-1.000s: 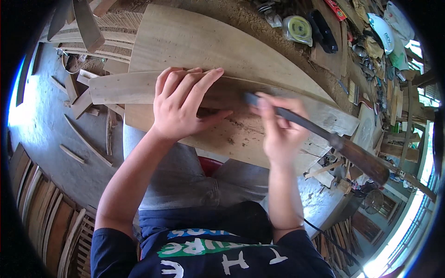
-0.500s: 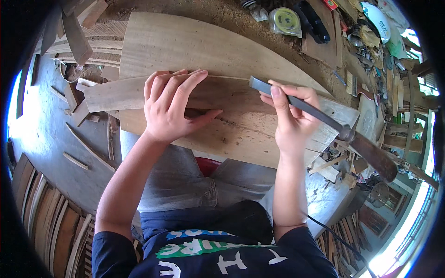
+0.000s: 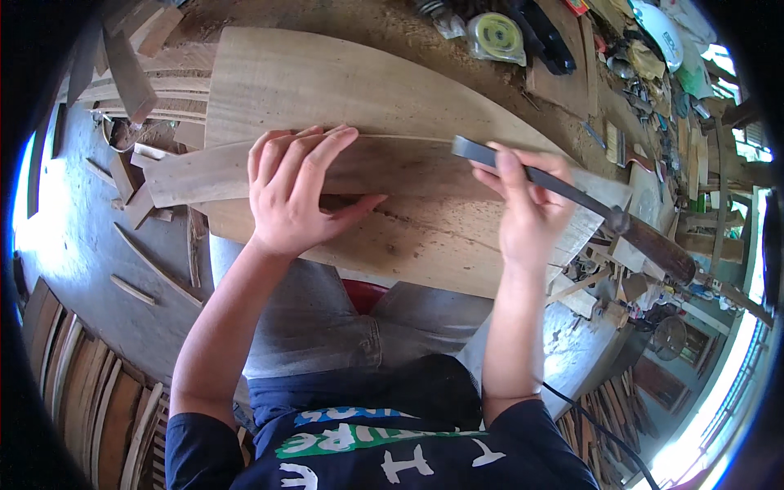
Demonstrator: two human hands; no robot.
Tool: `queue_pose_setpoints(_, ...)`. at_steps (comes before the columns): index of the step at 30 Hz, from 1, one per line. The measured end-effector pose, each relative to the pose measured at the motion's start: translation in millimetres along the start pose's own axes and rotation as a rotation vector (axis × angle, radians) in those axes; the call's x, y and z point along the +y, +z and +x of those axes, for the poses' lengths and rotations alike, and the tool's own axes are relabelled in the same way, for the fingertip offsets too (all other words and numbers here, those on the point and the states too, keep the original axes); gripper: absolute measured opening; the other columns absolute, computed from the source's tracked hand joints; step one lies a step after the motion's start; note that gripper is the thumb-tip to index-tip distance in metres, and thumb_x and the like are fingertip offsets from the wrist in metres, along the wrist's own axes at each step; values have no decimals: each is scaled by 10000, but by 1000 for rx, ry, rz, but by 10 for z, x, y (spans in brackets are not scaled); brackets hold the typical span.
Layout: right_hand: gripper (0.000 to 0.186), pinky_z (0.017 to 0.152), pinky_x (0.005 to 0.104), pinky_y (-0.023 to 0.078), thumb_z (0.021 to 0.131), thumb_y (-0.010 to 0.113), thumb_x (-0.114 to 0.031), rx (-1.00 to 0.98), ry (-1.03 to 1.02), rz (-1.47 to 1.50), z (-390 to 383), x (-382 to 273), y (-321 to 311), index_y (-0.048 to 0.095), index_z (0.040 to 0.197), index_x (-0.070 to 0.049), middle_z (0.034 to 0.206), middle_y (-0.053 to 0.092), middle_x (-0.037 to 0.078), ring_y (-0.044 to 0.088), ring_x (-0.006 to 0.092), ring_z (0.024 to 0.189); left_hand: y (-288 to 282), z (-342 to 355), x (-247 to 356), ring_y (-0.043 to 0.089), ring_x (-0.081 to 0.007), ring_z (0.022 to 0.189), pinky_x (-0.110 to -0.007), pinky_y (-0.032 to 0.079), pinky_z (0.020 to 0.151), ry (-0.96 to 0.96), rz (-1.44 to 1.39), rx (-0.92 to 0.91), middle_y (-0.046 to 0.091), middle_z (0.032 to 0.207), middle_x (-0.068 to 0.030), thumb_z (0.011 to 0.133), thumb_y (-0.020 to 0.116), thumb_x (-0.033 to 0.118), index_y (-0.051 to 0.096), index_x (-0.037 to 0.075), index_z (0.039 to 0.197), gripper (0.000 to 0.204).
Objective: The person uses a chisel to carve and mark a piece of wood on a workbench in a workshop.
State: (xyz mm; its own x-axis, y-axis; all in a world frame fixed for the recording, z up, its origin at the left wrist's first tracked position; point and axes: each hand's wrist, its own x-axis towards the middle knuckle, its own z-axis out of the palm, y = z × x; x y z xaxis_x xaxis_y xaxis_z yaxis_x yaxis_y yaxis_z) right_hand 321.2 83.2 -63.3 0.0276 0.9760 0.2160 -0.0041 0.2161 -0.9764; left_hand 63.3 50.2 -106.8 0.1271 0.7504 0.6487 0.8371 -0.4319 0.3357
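Note:
A curved wooden strip (image 3: pixel 400 166) lies across a wide, tapering wooden board (image 3: pixel 327 77) in front of me. My left hand (image 3: pixel 287 200) holds the strip near its left part, with the fingers reaching over its far edge and the thumb along its near edge. In my right hand (image 3: pixel 531 208) is a chisel (image 3: pixel 594 204), gripped by its metal shank. Its flat blade points left, at the strip's far edge; whether it touches the wood I cannot tell. The dark wooden handle sticks out to the lower right. The strip's right end is partly hidden behind my right hand.
Beyond the board are a round yellow-green roll (image 3: pixel 496 37) in clear wrap and a black case (image 3: pixel 543 37). A brush (image 3: pixel 615 145) and scattered tools lie at the right. Offcuts (image 3: pixel 155 261) litter the floor at the left, above stacked curved planks (image 3: pixel 90 400).
My right hand and the chisel have shifted a little to the right along the strip. My left hand keeps its hold on the strip.

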Motion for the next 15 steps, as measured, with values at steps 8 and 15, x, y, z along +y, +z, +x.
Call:
queue_pose_setpoints(8,103,704,292,633,935,686,-4,-83,2,-11,-129,28,465,604,985,32,967,714,207,743,210,835,10,-8,3,640,-230,995,-415,440,966,2,-24,-4,700,1097,-25,699,831,465,653,110,1211,648)
queue_pose_setpoints(15,132,728,365,662,931,692,-15,3,28,-94,-136,-69,-8,578,997,-3,966,711,223,742,272,834,40,-2,14,634,-218,985,-413,445,967,-25,-5,-4,695,1066,-24,704,824,462,659,118,1211,635)
